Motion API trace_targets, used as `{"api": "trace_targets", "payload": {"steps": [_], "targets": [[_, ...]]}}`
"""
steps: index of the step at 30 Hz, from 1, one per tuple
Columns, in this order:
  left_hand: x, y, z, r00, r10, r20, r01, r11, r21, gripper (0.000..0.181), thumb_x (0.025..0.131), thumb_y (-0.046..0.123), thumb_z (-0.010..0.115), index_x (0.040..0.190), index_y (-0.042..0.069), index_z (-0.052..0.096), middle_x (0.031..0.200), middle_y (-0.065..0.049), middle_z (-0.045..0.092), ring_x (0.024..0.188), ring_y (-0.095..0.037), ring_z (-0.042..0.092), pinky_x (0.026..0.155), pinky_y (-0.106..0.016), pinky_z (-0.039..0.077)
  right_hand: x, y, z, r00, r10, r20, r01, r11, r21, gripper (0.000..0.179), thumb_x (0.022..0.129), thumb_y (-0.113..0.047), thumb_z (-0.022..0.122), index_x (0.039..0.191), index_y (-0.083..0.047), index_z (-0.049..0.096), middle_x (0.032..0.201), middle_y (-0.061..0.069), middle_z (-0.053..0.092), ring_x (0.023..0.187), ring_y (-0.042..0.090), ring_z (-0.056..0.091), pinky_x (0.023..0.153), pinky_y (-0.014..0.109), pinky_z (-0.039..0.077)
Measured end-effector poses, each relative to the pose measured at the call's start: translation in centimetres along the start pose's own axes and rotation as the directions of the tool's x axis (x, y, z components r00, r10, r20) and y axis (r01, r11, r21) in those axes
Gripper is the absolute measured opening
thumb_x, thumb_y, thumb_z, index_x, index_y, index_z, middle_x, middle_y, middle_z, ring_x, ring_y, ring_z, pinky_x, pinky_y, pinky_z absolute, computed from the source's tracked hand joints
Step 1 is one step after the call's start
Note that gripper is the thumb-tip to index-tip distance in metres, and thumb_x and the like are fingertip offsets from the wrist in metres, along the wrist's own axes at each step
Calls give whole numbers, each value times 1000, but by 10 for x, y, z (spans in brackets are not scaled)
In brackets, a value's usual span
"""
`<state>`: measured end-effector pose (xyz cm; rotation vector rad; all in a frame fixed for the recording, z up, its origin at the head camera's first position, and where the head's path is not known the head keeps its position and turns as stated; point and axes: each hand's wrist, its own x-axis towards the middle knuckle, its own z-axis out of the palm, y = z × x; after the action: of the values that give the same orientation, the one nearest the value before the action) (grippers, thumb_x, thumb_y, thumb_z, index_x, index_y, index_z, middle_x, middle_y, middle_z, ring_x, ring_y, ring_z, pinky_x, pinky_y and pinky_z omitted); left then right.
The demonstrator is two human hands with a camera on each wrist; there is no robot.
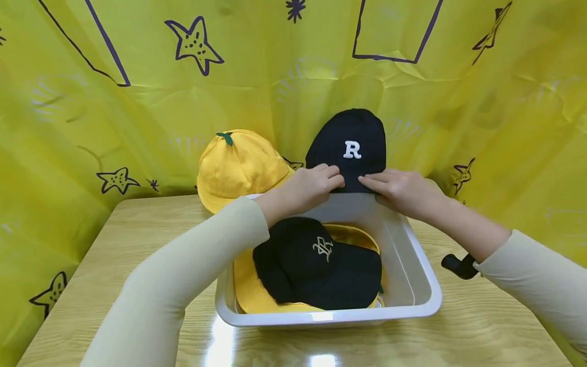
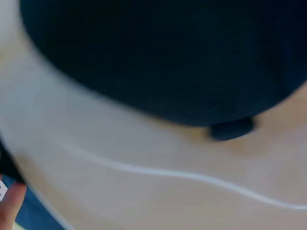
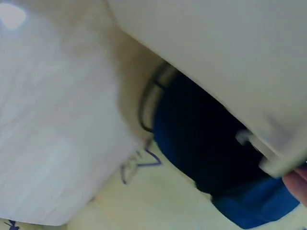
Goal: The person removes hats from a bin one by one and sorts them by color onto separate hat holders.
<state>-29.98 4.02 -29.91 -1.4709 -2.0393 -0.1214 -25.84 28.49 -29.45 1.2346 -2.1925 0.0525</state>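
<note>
A black cap [image 1: 346, 137] with a white letter R stands upright behind the far rim of a white plastic bin [image 1: 424, 275], close to the curtain. My left hand [image 1: 312, 187] pinches its brim on the left with curled fingers. On the right side, my right hand [image 1: 405, 191] touches the brim with fingers nearly straight. Inside the bin lies a second black cap [image 1: 293, 260] with a beige letter emblem, on top of a yellow hat [image 1: 249, 285]. The right wrist view shows the upright cap [image 3: 192, 139] from behind the bin, its back strap visible.
A yellow hat [image 1: 240, 163] with a green leaf tip sits on the wooden table [image 1: 151, 244], left of the bin's far corner. A yellow curtain [image 1: 137, 117] with drawn stars hangs behind and at both sides. A black object [image 1: 460, 266] shows beside the right wrist.
</note>
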Motion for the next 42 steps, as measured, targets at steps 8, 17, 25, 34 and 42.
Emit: {"api": "trace_targets", "payload": {"steps": [8,17,25,34,42], "targets": [[1,0,2,983,-16,182,32,995,-90,19,85,1,59,101,10,65,94,-3,61,84,-17,60,69,-24,53,-2,-2,0,965,151,214,-175,979,100,42,70,4,77,111,-1,69,104,16,69,88,33,66,64,41,55],[8,-2,-6,940,-64,334,117,983,-141,23,86,9,65,109,12,64,104,-3,60,90,-18,59,76,-26,52,-7,0,2,963,204,178,-228,966,122,43,69,4,77,110,-3,70,103,13,69,86,31,66,63,41,54],[13,-6,-9,893,-115,434,221,955,-200,28,86,13,68,113,13,63,111,-3,58,97,-18,59,81,-27,51,-6,0,2,964,215,155,-235,964,123,42,69,3,76,110,-4,70,103,13,67,86,30,65,56,37,52],[2,-14,-29,805,-61,590,286,911,-297,44,87,9,65,130,12,57,124,-7,54,107,-18,56,89,-28,48,2,-4,-27,829,298,473,-392,913,112,41,81,-10,72,121,-6,64,120,17,63,104,35,62,70,45,54],[-10,-22,-67,827,-8,562,308,843,-441,45,85,12,69,128,6,57,124,-10,56,103,-20,60,91,-27,47,1,-11,-47,810,298,504,-395,914,94,39,81,-13,73,118,-7,65,117,15,64,100,33,63,68,43,54]]}}
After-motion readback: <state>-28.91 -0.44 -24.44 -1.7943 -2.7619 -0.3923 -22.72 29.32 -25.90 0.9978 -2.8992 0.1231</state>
